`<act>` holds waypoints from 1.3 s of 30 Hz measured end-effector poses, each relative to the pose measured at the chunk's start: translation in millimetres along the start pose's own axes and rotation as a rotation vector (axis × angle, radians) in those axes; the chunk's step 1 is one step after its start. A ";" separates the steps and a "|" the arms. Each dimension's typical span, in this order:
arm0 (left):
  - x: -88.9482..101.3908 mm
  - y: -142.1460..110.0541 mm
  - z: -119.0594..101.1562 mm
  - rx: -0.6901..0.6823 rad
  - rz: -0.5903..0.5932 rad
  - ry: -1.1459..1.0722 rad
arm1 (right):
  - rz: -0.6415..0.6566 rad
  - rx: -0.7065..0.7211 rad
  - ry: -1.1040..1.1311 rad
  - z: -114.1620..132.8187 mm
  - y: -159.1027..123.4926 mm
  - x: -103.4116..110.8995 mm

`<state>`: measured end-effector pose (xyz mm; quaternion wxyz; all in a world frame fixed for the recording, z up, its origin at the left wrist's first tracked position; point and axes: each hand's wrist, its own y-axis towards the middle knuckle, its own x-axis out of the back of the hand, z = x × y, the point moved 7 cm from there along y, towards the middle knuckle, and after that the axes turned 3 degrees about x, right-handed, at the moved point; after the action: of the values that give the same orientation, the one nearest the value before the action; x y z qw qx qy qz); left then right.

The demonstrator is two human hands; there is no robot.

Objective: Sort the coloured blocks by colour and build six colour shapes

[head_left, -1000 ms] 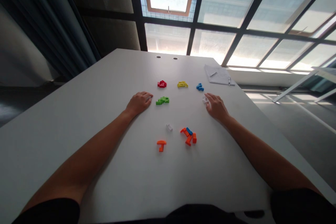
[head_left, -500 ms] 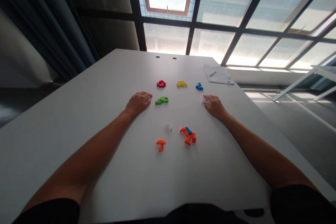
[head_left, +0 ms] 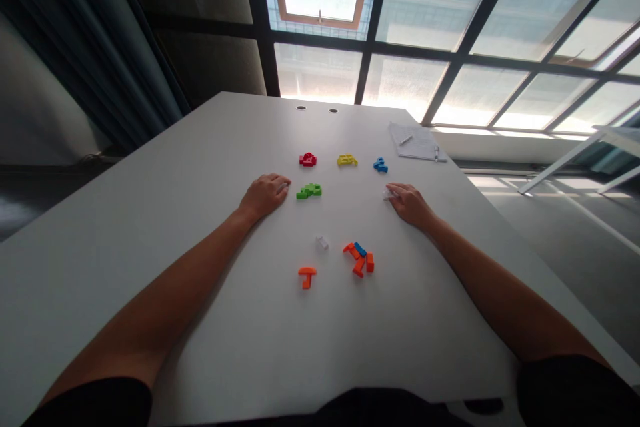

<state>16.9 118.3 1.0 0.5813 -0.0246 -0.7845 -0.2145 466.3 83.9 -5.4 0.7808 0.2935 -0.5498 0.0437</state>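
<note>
My left hand (head_left: 264,194) rests on the white table (head_left: 240,340), its fingers curled together. A small pale thing shows near its thumb and index finger, too small to make out. Just to its right lies a group of green blocks (head_left: 309,191). My right hand (head_left: 411,203) is also on the table, its fingers closed on a white translucent block (head_left: 388,193). Beyond that hand are blue blocks (head_left: 380,165). Between and nearer than my hands lie another translucent block (head_left: 323,242), an orange T-shaped piece (head_left: 307,277) and several orange blocks (head_left: 359,267) touching a blue one (head_left: 359,249).
Farther back stand red blocks (head_left: 309,160) and yellow blocks (head_left: 347,160). Papers (head_left: 418,141) with pens lie at the far right edge of the table. Two round holes pierce the far end. A dark curtain hangs on the left, and windows rise behind.
My right fingers have shifted very slightly on the translucent block, and less of it shows. My left hand and the blocks on the table stay where they were.
</note>
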 end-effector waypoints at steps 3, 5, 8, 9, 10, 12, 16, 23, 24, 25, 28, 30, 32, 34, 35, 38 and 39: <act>0.3 0.2 0.1 -0.002 -0.007 -0.001 | 0.001 0.002 -0.002 1.0 0.0 0.6; 0.3 0.2 0.2 -0.002 -0.013 -0.001 | -0.001 -0.002 -0.005 1.8 -0.1 1.0; 0.4 -0.1 0.2 -0.003 -0.016 -0.004 | -0.009 -0.002 -0.005 3.5 -0.4 1.8; 0.5 -0.2 0.1 -0.003 -0.017 -0.005 | -0.011 0.000 -0.004 4.2 -0.5 2.1; 0.7 -0.4 -0.1 -0.003 -0.018 -0.008 | -0.013 0.004 -0.003 5.1 -0.5 2.3; 0.9 -0.5 -0.3 -0.003 -0.020 -0.010 | -0.013 0.012 -0.003 6.6 -0.6 2.8; 0.5 -0.5 0.1 0.002 -0.016 -0.004 | -0.016 0.010 -0.009 8.0 -1.2 4.0; 1.2 -0.7 -1.0 -0.003 -0.010 0.008 | -0.042 0.015 -0.020 16.1 0.5 15.1; 1.4 -0.7 -1.2 -0.002 -0.010 0.009 | -0.059 0.026 -0.020 23.3 1.4 19.7; 1.4 -0.7 -1.3 0.000 -0.011 0.009 | -0.069 0.047 -0.013 34.0 2.4 24.2; 0.8 -0.5 -1.3 0.005 -0.012 0.012 | -0.026 0.187 0.068 89.3 3.1 33.1; 0.1 -0.3 -1.2 0.008 -0.012 0.014 | 0.063 0.352 0.154 141.6 -0.7 33.2; 0.1 -0.2 -1.1 0.013 -0.015 0.017 | 0.152 0.507 0.224 192.8 -6.5 30.3; 0.9 -0.2 -1.1 0.016 -0.020 0.021 | 0.207 0.606 0.223 231.2 -9.4 24.3; 1.4 -0.3 -1.1 0.017 -0.021 0.023 | 0.237 0.645 0.211 244.7 -9.5 19.5; 2.1 -0.6 -1.2 0.017 -0.017 0.024 | 0.280 0.691 0.148 258.8 -2.3 4.5; 2.1 -0.6 -1.1 0.016 -0.015 0.023 | 0.277 0.681 0.127 255.3 2.3 0.7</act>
<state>17.1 116.9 3.0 0.5888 -0.0114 -0.7797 -0.2128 253.0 -43.7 53.1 0.6576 0.4561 -0.4887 0.3474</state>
